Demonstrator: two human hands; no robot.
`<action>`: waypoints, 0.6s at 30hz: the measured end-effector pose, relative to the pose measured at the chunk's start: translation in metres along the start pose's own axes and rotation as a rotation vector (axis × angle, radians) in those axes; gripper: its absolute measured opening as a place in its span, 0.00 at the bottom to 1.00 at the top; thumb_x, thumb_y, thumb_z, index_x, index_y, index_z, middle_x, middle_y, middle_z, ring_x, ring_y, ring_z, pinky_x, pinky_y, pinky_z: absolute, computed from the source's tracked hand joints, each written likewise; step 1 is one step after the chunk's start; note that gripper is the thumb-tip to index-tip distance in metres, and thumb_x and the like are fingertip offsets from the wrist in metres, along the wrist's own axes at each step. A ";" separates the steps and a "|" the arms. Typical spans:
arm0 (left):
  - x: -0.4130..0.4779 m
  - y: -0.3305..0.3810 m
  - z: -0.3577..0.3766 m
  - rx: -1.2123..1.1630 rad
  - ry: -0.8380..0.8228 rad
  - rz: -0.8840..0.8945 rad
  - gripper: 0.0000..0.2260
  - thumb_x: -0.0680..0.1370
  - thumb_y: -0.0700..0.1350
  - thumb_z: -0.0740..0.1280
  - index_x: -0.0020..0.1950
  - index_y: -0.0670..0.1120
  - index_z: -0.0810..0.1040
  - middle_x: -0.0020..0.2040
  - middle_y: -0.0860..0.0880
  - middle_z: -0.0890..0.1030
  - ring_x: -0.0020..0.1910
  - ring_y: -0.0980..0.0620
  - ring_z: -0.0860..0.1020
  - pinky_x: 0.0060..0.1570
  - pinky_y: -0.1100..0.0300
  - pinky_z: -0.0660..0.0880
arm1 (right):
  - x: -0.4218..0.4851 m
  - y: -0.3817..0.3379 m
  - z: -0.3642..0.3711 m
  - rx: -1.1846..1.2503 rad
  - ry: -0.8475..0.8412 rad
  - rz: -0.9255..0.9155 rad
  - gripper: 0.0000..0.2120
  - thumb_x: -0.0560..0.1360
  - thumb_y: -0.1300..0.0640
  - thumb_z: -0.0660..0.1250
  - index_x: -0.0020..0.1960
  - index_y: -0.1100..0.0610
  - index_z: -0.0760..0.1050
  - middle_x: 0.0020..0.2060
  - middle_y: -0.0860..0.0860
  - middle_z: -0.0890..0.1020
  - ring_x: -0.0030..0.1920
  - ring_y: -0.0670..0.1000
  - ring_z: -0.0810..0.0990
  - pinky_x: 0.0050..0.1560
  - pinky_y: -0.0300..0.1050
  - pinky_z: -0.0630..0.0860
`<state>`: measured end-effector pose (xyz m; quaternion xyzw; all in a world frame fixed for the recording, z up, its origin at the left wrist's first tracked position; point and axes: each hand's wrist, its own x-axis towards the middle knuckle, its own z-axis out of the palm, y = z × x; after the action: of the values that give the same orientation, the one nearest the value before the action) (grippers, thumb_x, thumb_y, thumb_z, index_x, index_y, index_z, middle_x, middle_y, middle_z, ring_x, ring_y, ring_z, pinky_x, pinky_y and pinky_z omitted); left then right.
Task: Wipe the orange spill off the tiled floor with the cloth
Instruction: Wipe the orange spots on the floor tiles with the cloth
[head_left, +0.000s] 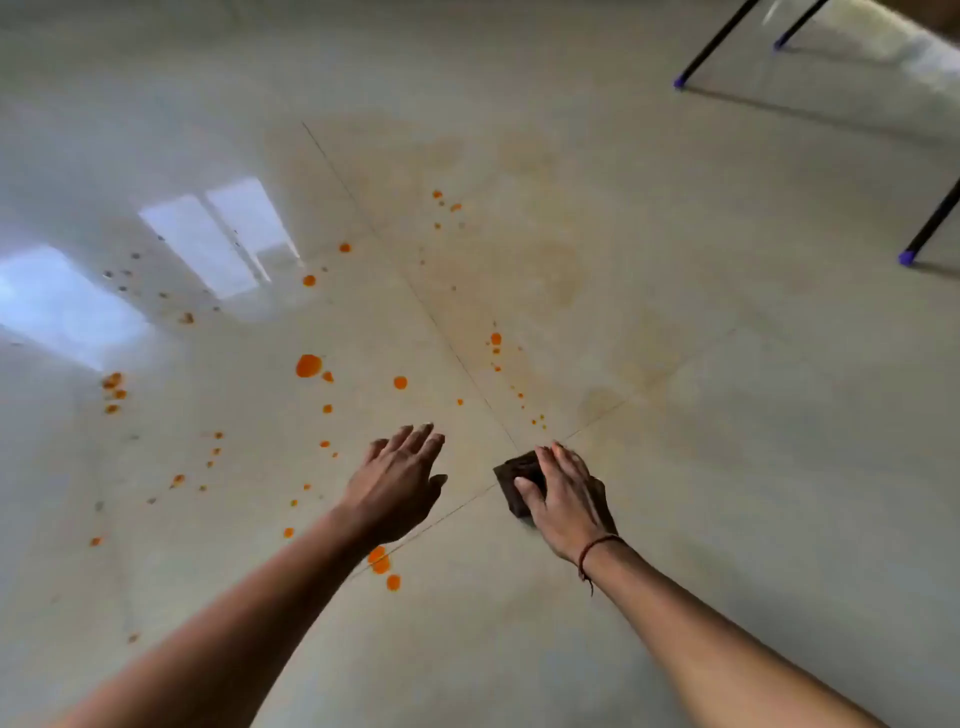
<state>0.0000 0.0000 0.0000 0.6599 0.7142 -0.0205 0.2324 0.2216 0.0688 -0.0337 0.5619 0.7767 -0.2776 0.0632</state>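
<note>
Right-hand fingers (558, 460) lie flat and close together on the cloth (511, 475), thumb alongside. They press rather than pinch, evidently to bear the cloth down for a wiping stroke. The right hand (563, 499) keeps this dark cloth on the floor (727, 519) where the tile joints cross.

Left-hand fingers (415, 441) are straight, slightly spread, and hold nothing. The left hand (397, 488) sits low over the tiles, probably as a brace; contact cannot be confirmed.

The orange spill (308, 366) lies as scattered drops, mostly left of and beyond both hands, with some by the left forearm. A faint orange haze beyond the cloth suggests that patch is partly wiped. Black furniture legs (714, 44) stand well apart.
</note>
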 end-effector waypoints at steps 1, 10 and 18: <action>0.014 -0.003 0.026 0.004 -0.014 0.006 0.27 0.82 0.55 0.54 0.78 0.48 0.53 0.79 0.48 0.53 0.77 0.47 0.52 0.73 0.52 0.54 | 0.014 0.015 0.020 -0.024 0.015 0.005 0.37 0.74 0.33 0.44 0.75 0.54 0.60 0.76 0.55 0.59 0.76 0.53 0.54 0.73 0.50 0.56; 0.122 -0.033 0.158 0.010 0.000 0.069 0.30 0.81 0.56 0.55 0.79 0.49 0.49 0.79 0.47 0.48 0.78 0.46 0.48 0.73 0.50 0.51 | 0.082 0.073 0.135 -0.119 0.255 0.008 0.35 0.75 0.38 0.49 0.74 0.59 0.64 0.74 0.57 0.64 0.74 0.59 0.62 0.68 0.60 0.63; 0.128 -0.051 0.181 0.088 0.097 0.094 0.33 0.78 0.65 0.47 0.79 0.50 0.49 0.79 0.49 0.46 0.78 0.46 0.46 0.73 0.48 0.47 | 0.086 0.056 0.161 -0.171 0.335 -0.017 0.36 0.76 0.35 0.51 0.75 0.57 0.61 0.75 0.57 0.61 0.75 0.60 0.59 0.70 0.60 0.52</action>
<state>0.0039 0.0527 -0.2213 0.7025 0.6913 -0.0088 0.1690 0.2069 0.0716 -0.2236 0.5863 0.8018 -0.1137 -0.0217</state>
